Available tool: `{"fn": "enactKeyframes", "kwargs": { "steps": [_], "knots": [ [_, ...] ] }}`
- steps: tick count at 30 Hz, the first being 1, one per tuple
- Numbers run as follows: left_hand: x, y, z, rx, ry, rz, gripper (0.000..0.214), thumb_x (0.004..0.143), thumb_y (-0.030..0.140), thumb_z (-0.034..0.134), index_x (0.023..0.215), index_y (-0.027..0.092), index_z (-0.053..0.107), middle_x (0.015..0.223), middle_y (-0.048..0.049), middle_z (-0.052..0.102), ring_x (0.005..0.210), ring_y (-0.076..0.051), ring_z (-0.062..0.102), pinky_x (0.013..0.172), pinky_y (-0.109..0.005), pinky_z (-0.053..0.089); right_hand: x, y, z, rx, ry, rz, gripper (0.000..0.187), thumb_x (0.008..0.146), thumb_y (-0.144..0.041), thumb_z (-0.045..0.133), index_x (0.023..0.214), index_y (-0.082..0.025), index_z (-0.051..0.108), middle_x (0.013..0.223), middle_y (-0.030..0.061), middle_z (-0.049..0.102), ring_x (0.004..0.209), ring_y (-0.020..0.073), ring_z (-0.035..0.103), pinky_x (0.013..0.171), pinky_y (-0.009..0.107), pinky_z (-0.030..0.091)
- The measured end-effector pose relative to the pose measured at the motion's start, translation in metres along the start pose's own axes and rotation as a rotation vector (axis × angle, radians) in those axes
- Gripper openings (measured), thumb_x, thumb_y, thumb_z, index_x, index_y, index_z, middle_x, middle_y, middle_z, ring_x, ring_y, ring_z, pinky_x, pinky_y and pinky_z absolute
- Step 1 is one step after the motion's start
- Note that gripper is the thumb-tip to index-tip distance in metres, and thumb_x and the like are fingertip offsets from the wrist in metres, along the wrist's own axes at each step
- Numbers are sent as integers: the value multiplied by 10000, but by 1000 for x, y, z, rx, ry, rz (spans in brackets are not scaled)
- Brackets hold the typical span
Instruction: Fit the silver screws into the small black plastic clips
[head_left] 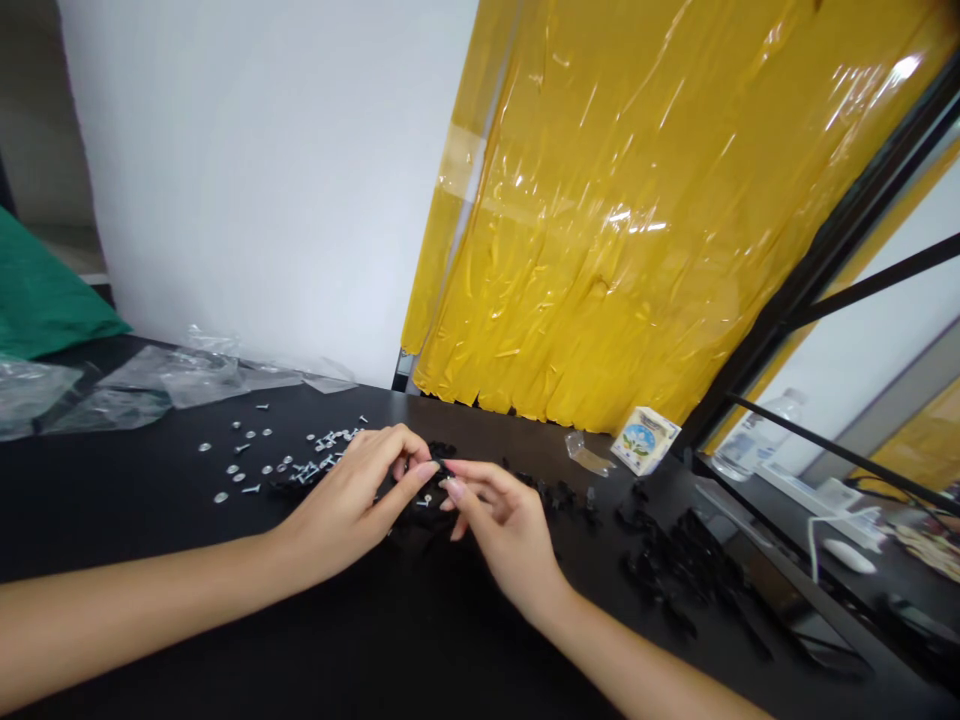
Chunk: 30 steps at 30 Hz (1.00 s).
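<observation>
My left hand (360,495) and my right hand (499,520) meet over the black table (225,620), fingertips pinched together on a small black part (441,468). The part is too small and dark to make out in detail. Just left of my left hand lie several small silver screws and washers (277,460) scattered on the table. More small black plastic parts (660,560) lie in heaps to the right of my right hand.
Clear plastic bags (172,380) lie at the back left beside a green cloth (45,300). A small printed carton (645,438) and a scrap of clear wrapper (589,457) sit near the yellow plastic curtain (637,220). A black frame (817,270) and a water bottle (754,432) stand on the right.
</observation>
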<state>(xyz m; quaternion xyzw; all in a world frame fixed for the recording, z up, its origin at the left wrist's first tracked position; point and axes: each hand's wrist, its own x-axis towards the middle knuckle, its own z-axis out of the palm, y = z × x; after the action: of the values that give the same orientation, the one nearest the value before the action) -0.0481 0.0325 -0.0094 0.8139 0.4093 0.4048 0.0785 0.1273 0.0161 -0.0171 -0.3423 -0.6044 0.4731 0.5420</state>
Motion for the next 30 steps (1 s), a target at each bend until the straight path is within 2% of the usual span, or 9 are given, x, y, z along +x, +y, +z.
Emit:
{"fn": "enactKeyframes", "kwargs": {
  "steps": [4,8,12,15,18,21,23,26,30],
  "knots": [
    [1,1,0,35,5,-31,272,915,388,379,752,205,499,681,28,532,684,-144,480,687,-273,365,0,-3,1,156,-85,170,313,751,-359,666,987,-154,680,831,53,678,693,134,631,621,259,542],
    [2,0,2,45,15,-53,303,908,395,384,699,202,488,650,31,536,670,-143,483,691,-273,369,-1,-7,-1,363,-180,317,383,812,-386,599,1081,-115,638,978,107,691,848,174,667,813,324,525],
    [3,-4,1,5,78,-109,315,919,411,351,717,204,475,645,27,535,659,-147,498,672,-270,385,2,-7,-4,492,-154,384,417,824,-384,586,1098,-70,611,1084,145,667,1048,220,618,1003,381,414],
    [3,-6,0,-32,183,-176,310,929,420,322,760,208,471,646,29,518,642,-144,497,634,-260,392,7,-6,-5,545,-117,409,432,854,-431,512,1091,-85,612,1196,149,612,1166,223,542,1061,377,353],
    [1,-4,-2,-41,227,-149,284,930,412,330,798,209,478,691,21,528,679,-146,500,657,-263,402,9,-7,-4,505,-122,345,431,883,-457,434,1133,-148,598,1315,113,527,1237,216,474,1062,393,353],
    [-1,-1,-2,0,172,-67,255,917,406,370,813,210,495,720,12,550,723,-155,503,702,-283,402,7,-11,-3,345,-127,190,396,872,-445,466,1179,-216,570,1355,81,488,1227,219,480,1007,407,414],
    [0,0,-1,31,103,-26,248,906,409,400,812,211,515,725,9,566,736,-159,502,722,-295,397,4,-14,-2,237,-145,122,417,810,-428,575,1183,-240,562,1300,84,535,1136,221,550,927,396,478],
    [2,0,1,48,-10,19,245,905,401,409,817,220,547,751,15,591,734,-153,504,751,-303,388,2,-14,-1,180,-181,126,519,670,-330,735,1155,-249,567,1176,66,607,949,191,630,806,350,534],
    [4,-1,2,30,-29,36,214,912,376,406,873,236,563,837,16,618,799,-159,524,788,-306,378,6,-10,-4,121,-75,119,395,659,-245,725,1033,-201,607,1000,51,661,829,161,643,714,293,527]
  ]
}}
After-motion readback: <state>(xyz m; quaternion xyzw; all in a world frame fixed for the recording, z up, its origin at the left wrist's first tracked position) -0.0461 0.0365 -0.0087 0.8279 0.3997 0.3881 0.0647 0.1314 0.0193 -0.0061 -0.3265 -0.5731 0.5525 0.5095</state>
